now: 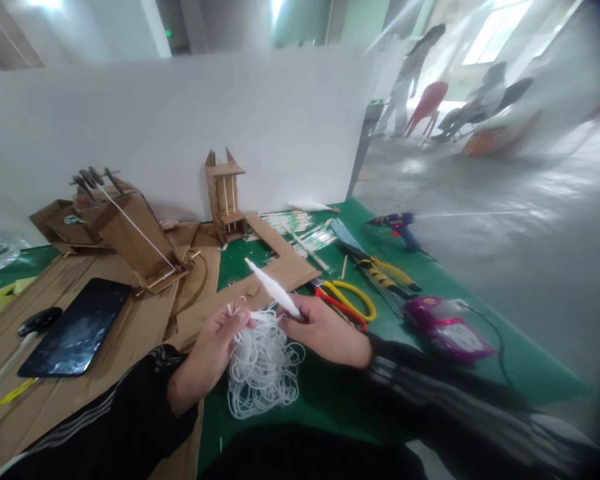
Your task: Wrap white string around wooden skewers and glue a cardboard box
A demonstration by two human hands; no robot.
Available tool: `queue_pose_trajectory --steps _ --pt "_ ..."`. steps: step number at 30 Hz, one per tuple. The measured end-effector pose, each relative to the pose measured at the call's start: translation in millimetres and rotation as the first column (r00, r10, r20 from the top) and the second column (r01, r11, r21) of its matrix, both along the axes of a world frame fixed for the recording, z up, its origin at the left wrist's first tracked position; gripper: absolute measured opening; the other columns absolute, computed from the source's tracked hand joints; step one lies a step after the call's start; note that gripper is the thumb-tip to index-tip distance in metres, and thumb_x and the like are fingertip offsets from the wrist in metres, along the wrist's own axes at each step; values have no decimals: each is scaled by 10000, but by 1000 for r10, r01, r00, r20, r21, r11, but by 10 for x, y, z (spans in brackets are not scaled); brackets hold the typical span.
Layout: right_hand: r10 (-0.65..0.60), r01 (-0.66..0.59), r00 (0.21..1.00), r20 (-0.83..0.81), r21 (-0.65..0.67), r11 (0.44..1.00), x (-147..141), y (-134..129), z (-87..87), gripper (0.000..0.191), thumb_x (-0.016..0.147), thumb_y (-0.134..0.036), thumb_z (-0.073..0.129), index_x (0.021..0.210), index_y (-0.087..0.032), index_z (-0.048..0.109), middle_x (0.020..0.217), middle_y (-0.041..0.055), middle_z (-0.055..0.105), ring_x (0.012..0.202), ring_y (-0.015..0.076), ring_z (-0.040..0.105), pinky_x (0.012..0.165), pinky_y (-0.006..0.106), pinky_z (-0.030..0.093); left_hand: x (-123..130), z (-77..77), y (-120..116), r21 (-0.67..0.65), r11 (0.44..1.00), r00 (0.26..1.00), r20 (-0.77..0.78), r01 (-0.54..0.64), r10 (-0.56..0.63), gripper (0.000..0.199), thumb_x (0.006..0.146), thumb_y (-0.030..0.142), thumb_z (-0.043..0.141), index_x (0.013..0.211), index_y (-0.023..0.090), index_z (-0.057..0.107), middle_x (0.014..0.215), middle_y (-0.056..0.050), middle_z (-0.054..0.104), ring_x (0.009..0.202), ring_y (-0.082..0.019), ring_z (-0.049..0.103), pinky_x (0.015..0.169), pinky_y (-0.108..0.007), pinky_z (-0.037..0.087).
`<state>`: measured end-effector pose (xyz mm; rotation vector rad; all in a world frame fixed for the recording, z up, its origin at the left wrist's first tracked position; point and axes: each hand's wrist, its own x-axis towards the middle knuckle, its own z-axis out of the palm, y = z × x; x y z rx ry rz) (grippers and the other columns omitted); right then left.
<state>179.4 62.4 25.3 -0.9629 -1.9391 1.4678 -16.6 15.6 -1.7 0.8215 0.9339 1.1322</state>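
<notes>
My left hand pinches strands of a loose bundle of thin white cord, fingers closed at its upper left. The bundle hangs in many tangled loops between my hands, above the green tabletop. My right hand grips the lower end of a stick wound with white cord. Thick in the middle, this spindle tapers to a bare wooden tip pointing up and left. Some right fingers are hidden behind the spindle and cord.
Scissors, pliers, a glue gun and a purple packet lie right. Cardboard models stand behind; a black tablet lies left. Wooden sticks are scattered near the white partition. People are beyond.
</notes>
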Motion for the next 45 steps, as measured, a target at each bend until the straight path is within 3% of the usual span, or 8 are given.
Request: queue_pose_trajectory --steps 3,6,9,12,20,28,35,45 --pt "-2 2 1000 7 -8 1000 0 4 -16 74 817 -210 543 770 -154 551 660 -33 456 597 98 404 556 221 359 -3 48 -23 7 999 994 99 48 -48 318 861 372 603 633 163 533 622 19 532 514 -71 474 505 -194 398" --pt "-10 10 1000 -6 -38 999 -2 9 -35 83 822 -229 547 785 -156 561 689 -25 494 611 103 429 576 230 374 -14 62 -27 4 998 993 102 62 -62 115 818 286 674 854 178 661 748 -3 595 609 -81 535 572 -192 434" --pt "-6 1 998 -67 -76 997 -7 9 -44 88 819 -228 561 765 -161 543 717 -19 527 623 101 451 592 229 385 -23 54 -24 -8 995 994 40 104 -103 395 786 240 704 1168 249 605 808 -11 629 615 -96 551 571 -203 447" --pt "-4 -12 996 -90 -175 984 -15 2 -46 62 815 -209 568 782 -165 538 634 -44 500 521 71 408 496 207 337 -22 40 -25 33 994 992 -73 106 -103 389 813 267 676 1192 262 586 709 9 617 531 -71 496 491 -163 393" --pt "3 -168 951 -309 -508 845 -2 -15 -81 214 819 -267 634 989 -205 521 507 -128 313 380 31 194 346 168 150 31 -12 -37 37 991 974 -197 125 -116 445 886 394 555 1301 259 468 483 99 412 383 -88 477 438 -207 455" --pt "7 -279 916 -401 -624 730 -17 -34 -123 240 753 -274 735 846 -187 530 445 -141 287 363 16 148 320 147 122 100 96 -102 8 950 933 -195 311 -304 313 933 420 466 1177 223 456 637 28 596 496 -137 618 513 -249 507" --pt "-36 -209 937 -349 -638 741 -20 -18 -99 227 765 -317 722 801 -169 553 429 -141 257 357 14 145 334 157 100 14 -29 28 101 994 981 -185 -39 58 252 872 423 552 797 182 545 629 33 570 451 -76 477 437 -175 386" --pt "-88 -97 945 -316 -525 845 -13 1 -109 290 733 -305 745 950 -142 642 524 -96 391 387 14 244 366 192 134 -5 211 30 -17 997 971 226 -76 78 223 781 292 554 608 153 532 452 48 424 449 -86 465 473 -192 455"
